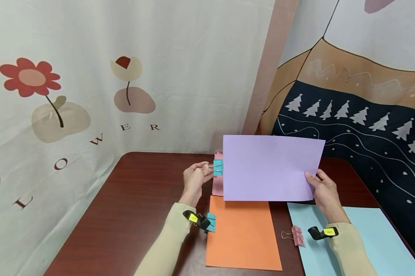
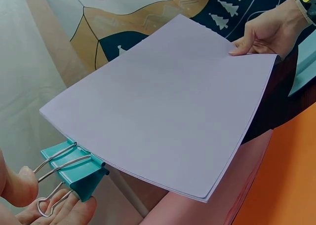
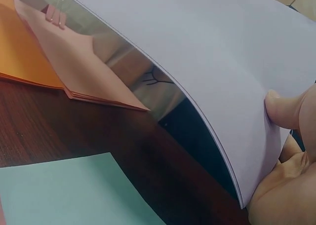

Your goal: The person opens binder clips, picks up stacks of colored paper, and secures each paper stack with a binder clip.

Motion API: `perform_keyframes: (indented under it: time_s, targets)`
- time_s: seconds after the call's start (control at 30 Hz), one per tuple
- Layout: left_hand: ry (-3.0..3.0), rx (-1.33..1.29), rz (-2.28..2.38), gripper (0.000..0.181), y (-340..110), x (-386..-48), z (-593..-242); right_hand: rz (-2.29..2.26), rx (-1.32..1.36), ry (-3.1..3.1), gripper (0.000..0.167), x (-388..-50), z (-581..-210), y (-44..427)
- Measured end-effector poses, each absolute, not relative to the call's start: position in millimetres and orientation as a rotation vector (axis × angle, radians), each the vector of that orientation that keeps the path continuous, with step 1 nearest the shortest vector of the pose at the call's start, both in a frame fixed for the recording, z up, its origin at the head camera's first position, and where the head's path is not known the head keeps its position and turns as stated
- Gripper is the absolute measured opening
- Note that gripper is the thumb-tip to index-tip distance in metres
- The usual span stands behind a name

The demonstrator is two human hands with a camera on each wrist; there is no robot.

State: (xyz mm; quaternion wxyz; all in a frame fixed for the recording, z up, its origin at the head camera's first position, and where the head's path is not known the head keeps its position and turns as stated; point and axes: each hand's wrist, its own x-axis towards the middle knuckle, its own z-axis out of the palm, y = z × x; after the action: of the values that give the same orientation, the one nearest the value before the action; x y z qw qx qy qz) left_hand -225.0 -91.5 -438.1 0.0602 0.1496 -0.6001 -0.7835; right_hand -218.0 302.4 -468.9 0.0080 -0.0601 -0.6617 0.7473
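Raised above the table is a small stack of purple paper (image 1: 269, 168), tilted in the left wrist view. My right hand (image 1: 326, 193) pinches its lower right corner, thumb on top and fingers beneath. At the left edge of the stack sits a teal binder clip (image 2: 79, 168). My left hand (image 1: 195, 178) pinches the clip's wire handles between thumb and fingers. Whether the clip's mouth grips the paper cannot be made out. Below lies orange paper (image 1: 243, 237) with another blue binder clip (image 1: 211, 222) on its left edge.
Pink paper (image 1: 217, 188) lies behind the orange paper, with a pink clip (image 3: 55, 17) at its edge. Light blue paper (image 1: 373, 237) with a pink binder clip (image 1: 298, 236) lies at the right of the brown table (image 1: 124, 214). Printed curtains (image 1: 193, 57) hang behind.
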Motion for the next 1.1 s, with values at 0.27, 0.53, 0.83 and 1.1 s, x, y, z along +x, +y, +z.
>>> perform_keyframes:
  time_s: [0.27,0.53,0.83,1.1]
  targets:
    - [-1.786,0.458,-2.393,0.020,-91,-225,-438,2.329,-0.177,-2.079,0.034,-219,-469,300]
    - [-1.788,0.385,-2.448,0.025,-89,-224,-441,2.323,-0.162,-2.105,0.035,-219,-471,296]
    - [-1.757,0.230,-2.578,0.032,-92,-229,-444,2.270,-0.223,-2.191,0.046,-218,-470,299]
    - [-1.805,0.175,-2.626,0.035,-91,-231,-442,2.295,-0.236,-2.185,0.041,-216,-465,311]
